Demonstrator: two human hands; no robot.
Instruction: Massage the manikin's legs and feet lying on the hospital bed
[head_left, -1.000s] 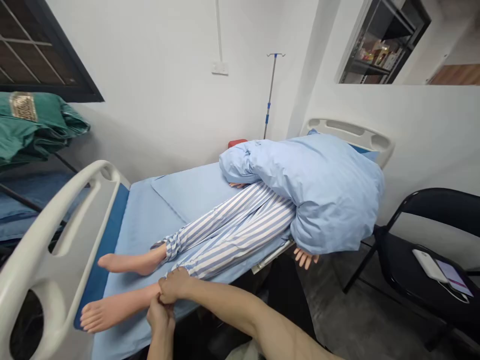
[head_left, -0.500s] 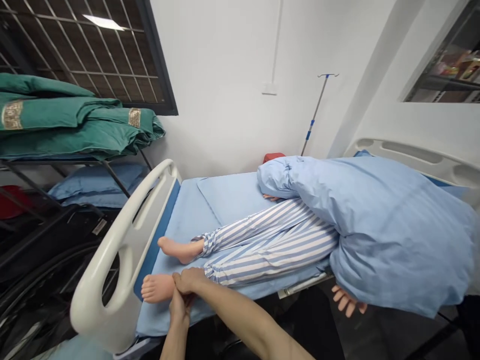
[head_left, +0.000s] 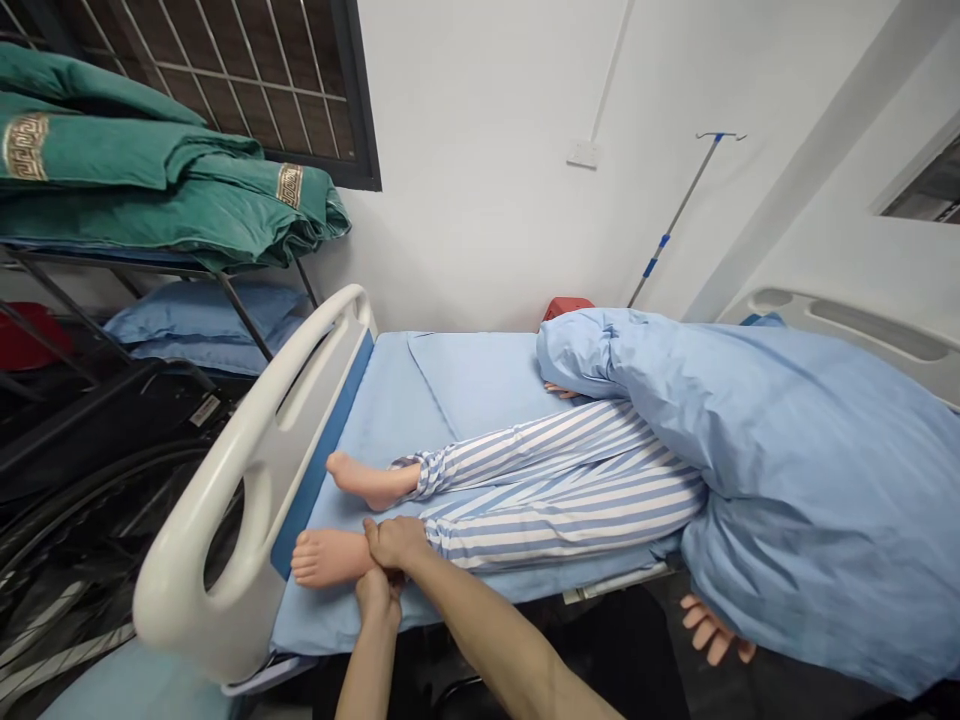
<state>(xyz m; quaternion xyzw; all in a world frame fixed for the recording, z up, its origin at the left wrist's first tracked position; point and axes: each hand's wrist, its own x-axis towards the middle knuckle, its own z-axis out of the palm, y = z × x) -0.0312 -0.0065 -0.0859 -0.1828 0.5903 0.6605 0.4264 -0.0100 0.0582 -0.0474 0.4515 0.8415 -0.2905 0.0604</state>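
A mannequin in blue-and-white striped trousers lies on a bed, its upper body covered by a light blue quilt. Its near bare foot points towards the footboard, toes up. My right hand wraps over that leg's ankle from above, beside the trouser cuff. Against the near side and underside of the same ankle, my left hand is closed; some of its fingers are hidden. The other bare foot rests on the sheet, turned on its side, touched by neither hand.
A white and blue footboard rises left of the feet. Beyond it stand a wheelchair and a rack with green folded bedding. An IV pole leans by the wall. A mannequin hand hangs over the near bed edge.
The view has shifted, so the bed's foot end sits higher in the picture. My left hand has slipped slightly lower around the ankle. My right hand keeps its hold.
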